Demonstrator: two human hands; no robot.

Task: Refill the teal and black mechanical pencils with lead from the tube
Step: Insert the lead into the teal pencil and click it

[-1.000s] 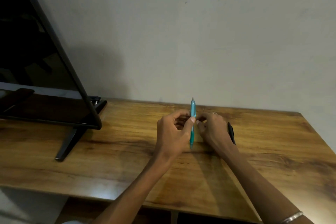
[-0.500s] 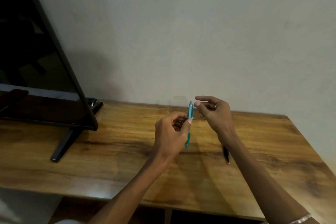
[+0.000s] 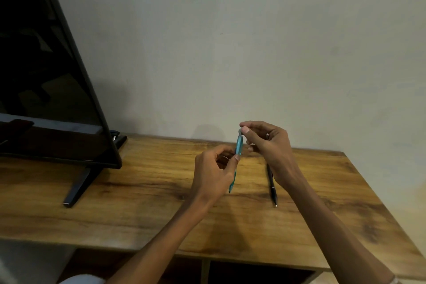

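My left hand [image 3: 213, 174] grips the teal mechanical pencil [image 3: 238, 146] around its middle and holds it nearly upright above the wooden table [image 3: 143, 191], tip pointing down. My right hand [image 3: 267, 143] is raised beside it, and its thumb and forefinger pinch a small pale piece [image 3: 240, 132] right at the pencil's top end. I cannot tell whether that piece is the pencil's cap or the lead tube. The black mechanical pencil [image 3: 272, 185] lies flat on the table under my right wrist, tip toward me. Its far end is hidden by that hand.
A large black TV screen [image 3: 46, 76] stands at the left on a dark angled foot [image 3: 77, 187]. A plain wall rises directly behind the table. The table's front edge runs close to me, with dark open compartments [image 3: 253, 272] below it.
My right hand has lifted from beside the pencil's middle up to its top end, uncovering the black pencil on the table. My left hand has kept the teal pencil upright.
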